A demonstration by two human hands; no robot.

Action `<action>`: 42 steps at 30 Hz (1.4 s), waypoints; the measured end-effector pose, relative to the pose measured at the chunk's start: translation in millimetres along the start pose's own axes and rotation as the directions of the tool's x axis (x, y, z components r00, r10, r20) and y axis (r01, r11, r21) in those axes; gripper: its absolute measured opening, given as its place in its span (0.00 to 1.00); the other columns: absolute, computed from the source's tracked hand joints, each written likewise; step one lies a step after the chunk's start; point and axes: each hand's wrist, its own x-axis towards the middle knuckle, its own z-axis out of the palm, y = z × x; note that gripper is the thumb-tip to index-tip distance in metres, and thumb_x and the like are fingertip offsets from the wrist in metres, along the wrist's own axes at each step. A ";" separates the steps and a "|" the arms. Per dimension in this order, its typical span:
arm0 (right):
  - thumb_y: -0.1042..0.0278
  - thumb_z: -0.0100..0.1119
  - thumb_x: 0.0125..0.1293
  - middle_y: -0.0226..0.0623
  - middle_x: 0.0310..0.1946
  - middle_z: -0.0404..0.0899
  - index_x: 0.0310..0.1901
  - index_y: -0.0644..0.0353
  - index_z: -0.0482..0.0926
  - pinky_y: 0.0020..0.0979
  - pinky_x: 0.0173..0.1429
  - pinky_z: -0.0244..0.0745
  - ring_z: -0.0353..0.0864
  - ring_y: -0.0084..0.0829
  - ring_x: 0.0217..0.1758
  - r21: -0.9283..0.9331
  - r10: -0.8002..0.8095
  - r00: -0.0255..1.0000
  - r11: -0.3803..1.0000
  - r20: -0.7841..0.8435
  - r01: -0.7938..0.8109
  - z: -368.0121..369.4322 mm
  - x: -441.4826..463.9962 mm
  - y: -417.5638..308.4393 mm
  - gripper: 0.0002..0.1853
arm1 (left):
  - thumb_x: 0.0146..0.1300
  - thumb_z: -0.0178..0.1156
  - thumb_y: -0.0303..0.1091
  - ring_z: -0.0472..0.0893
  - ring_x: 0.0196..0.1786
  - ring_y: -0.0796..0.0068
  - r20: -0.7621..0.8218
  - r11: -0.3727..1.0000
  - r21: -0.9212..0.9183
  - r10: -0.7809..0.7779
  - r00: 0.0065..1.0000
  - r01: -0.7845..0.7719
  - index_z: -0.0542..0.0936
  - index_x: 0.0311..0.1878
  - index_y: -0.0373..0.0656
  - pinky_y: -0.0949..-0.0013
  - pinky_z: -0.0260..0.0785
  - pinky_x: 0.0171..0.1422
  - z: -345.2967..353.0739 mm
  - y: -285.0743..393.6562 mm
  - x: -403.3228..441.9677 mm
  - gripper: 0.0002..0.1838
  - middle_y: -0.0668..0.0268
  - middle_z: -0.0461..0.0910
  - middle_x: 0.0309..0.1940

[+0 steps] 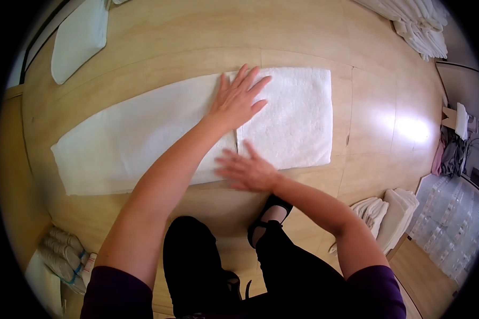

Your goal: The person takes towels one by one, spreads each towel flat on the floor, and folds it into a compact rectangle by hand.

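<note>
A long white towel [149,127] lies spread across the wooden floor, its right part [298,117] folded over into a thicker rectangle. My left hand [237,101] rests flat with fingers spread near the fold's edge, its fingertips reaching the towel's far border. Closer to me, my right hand [247,169] is over the near border by the same edge, fingers stretched out and blurred by motion. Neither hand grips anything. Whether the right palm touches the cloth, I cannot tell.
A white folded cloth [80,42] lies at the upper left, and a white fabric pile [410,24] at the upper right. Rolled towels [64,255] are at the lower left. Folded white cloths [391,218] and clear plastic-wrapped packs [447,223] stand at the right.
</note>
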 end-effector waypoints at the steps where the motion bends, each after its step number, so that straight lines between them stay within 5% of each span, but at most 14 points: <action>1: 0.51 0.54 0.58 0.31 0.66 0.57 0.63 0.44 0.62 0.55 0.70 0.39 0.49 0.36 0.71 0.087 -0.006 0.999 0.996 -0.034 0.009 -4.5 1.4 2.2 0.30 | 0.63 0.50 0.47 0.49 0.71 0.61 0.037 0.998 0.063 -0.029 0.999 0.027 0.59 0.66 0.56 0.38 0.44 0.67 8.3 -10.4 -3.2 0.28 0.63 0.50 0.69; 3: 0.52 0.55 0.57 0.31 0.65 0.58 0.62 0.47 0.63 0.51 0.70 0.43 0.52 0.36 0.70 0.258 -0.008 0.995 0.965 -0.103 0.035 -23.2 -4.3 17.2 0.31 | 0.62 0.48 0.54 0.44 0.73 0.60 0.055 0.983 0.163 -0.100 0.993 0.090 0.54 0.69 0.62 0.34 0.40 0.66 22.0 -20.6 -9.7 0.33 0.64 0.41 0.71; 4: 0.59 0.59 0.55 0.33 0.63 0.61 0.60 0.52 0.66 0.47 0.69 0.49 0.55 0.38 0.68 -0.107 0.222 0.964 0.965 -0.147 -0.238 -39.0 -17.7 25.6 0.29 | 0.61 0.49 0.54 0.44 0.73 0.60 0.056 0.980 0.177 -0.097 0.994 0.086 0.54 0.69 0.62 0.34 0.40 0.66 25.1 -18.0 -19.0 0.33 0.62 0.41 0.71; 8: 0.63 0.60 0.59 0.44 0.46 0.72 0.56 0.64 0.67 0.34 0.53 0.68 0.72 0.37 0.49 0.405 0.736 0.249 0.584 -0.629 -0.704 -67.2 -102.1 132.7 0.25 | 0.57 0.54 0.54 0.45 0.72 0.57 0.181 0.998 0.066 0.007 0.984 -0.019 0.54 0.69 0.61 0.36 0.40 0.67 39.8 13.2 -108.0 0.37 0.57 0.41 0.71; 10: 0.62 0.60 0.59 0.40 0.45 0.75 0.56 0.65 0.67 0.29 0.51 0.69 0.73 0.30 0.48 0.755 0.952 0.268 0.065 0.149 -0.652 -107.6 -116.1 125.3 0.26 | 0.57 0.55 0.51 0.46 0.72 0.56 0.177 0.998 -0.062 0.011 0.984 0.000 0.54 0.69 0.55 0.39 0.41 0.68 46.4 29.5 -159.6 0.37 0.57 0.42 0.71; 13: 0.63 0.60 0.60 0.37 0.44 0.76 0.54 0.66 0.68 0.27 0.50 0.70 0.74 0.26 0.46 0.851 0.913 0.337 -0.019 0.229 -0.525 -105.4 -116.8 112.0 0.24 | 0.61 0.52 0.41 0.50 0.71 0.54 0.182 0.979 -0.194 -0.021 0.983 0.057 0.56 0.67 0.45 0.45 0.44 0.68 38.3 41.1 -190.5 0.32 0.56 0.47 0.69; 17: 0.60 0.61 0.59 0.36 0.41 0.77 0.52 0.66 0.69 0.28 0.46 0.71 0.75 0.25 0.43 0.810 0.950 0.313 0.175 0.011 -0.559 -140.8 -119.3 91.1 0.24 | 0.61 0.50 0.29 0.65 0.61 0.60 -0.039 0.766 -0.627 -0.209 0.977 0.139 0.60 0.64 0.45 0.60 0.58 0.63 12.6 49.0 -179.1 0.27 0.57 0.59 0.62; 22: 0.61 0.61 0.57 0.41 0.37 0.78 0.49 0.65 0.68 0.30 0.41 0.71 0.77 0.32 0.39 0.268 0.886 0.133 0.274 -0.445 -0.924 -224.5 -91.9 6.7 0.22 | 0.66 0.47 0.36 0.69 0.58 0.69 0.188 -0.011 -0.981 -0.329 0.926 0.195 0.58 0.64 0.45 0.63 0.60 0.61 -55.2 71.4 -139.3 0.23 0.60 0.66 0.56; 24: 0.64 0.62 0.57 0.45 0.42 0.76 0.53 0.64 0.67 0.34 0.47 0.72 0.76 0.35 0.45 0.330 0.899 0.202 0.341 -0.390 -0.880 -234.2 -60.2 -45.2 0.25 | 0.66 0.48 0.39 0.68 0.59 0.69 0.199 -0.269 -0.954 -0.247 0.948 0.130 0.54 0.66 0.47 0.63 0.60 0.61 -76.6 74.4 -131.8 0.27 0.60 0.65 0.57; 26: 0.66 0.63 0.56 0.49 0.49 0.73 0.59 0.63 0.62 0.37 0.55 0.68 0.73 0.38 0.53 0.541 0.796 0.561 0.582 -0.226 -0.608 -220.0 -41.4 -76.8 0.31 | 0.65 0.50 0.49 0.68 0.59 0.67 0.201 -0.390 -0.916 -0.232 0.952 0.099 0.44 0.69 0.47 0.62 0.58 0.62 -85.6 70.9 -132.4 0.37 0.59 0.65 0.57; 28: 0.67 0.64 0.55 0.50 0.54 0.69 0.63 0.62 0.58 0.36 0.61 0.64 0.69 0.42 0.58 0.598 0.606 0.795 0.636 0.004 -0.488 -213.4 -18.4 -72.6 0.36 | 0.64 0.52 0.44 0.72 0.54 0.66 0.259 -0.371 -0.919 -0.315 0.913 0.133 0.45 0.69 0.46 0.63 0.63 0.58 -88.3 61.5 -135.7 0.37 0.59 0.69 0.53; 32: 0.62 0.62 0.58 0.51 0.53 0.70 0.63 0.63 0.59 0.34 0.59 0.65 0.70 0.42 0.56 0.266 0.673 0.618 0.734 -0.406 -0.624 -107.4 -34.1 36.1 0.34 | 0.61 0.54 0.29 0.73 0.49 0.72 0.213 0.382 -0.695 -0.700 0.682 0.609 0.60 0.64 0.40 0.70 0.66 0.54 -7.3 -18.5 -170.9 0.27 0.58 0.71 0.49; 36: 0.60 0.60 0.60 0.41 0.49 0.72 0.58 0.68 0.62 0.30 0.52 0.70 0.71 0.29 0.52 0.846 0.915 0.401 0.247 -0.043 -0.473 -73.7 -23.4 75.7 0.29 | 0.58 0.53 0.28 0.71 0.54 0.57 -0.364 0.803 -0.406 -0.580 0.729 0.436 0.66 0.56 0.37 0.62 0.64 0.57 -6.1 -44.9 -172.8 0.21 0.55 0.71 0.51; 42: 0.61 0.62 0.58 0.39 0.36 0.78 0.51 0.70 0.70 0.30 0.42 0.74 0.78 0.28 0.36 0.845 0.937 0.320 0.058 0.138 -0.532 -112.3 -62.4 101.9 0.25 | 0.62 0.51 0.42 0.48 0.71 0.54 -0.276 0.784 0.174 -0.542 0.794 0.596 0.57 0.67 0.56 0.31 0.42 0.62 6.4 -101.2 -186.3 0.30 0.58 0.48 0.69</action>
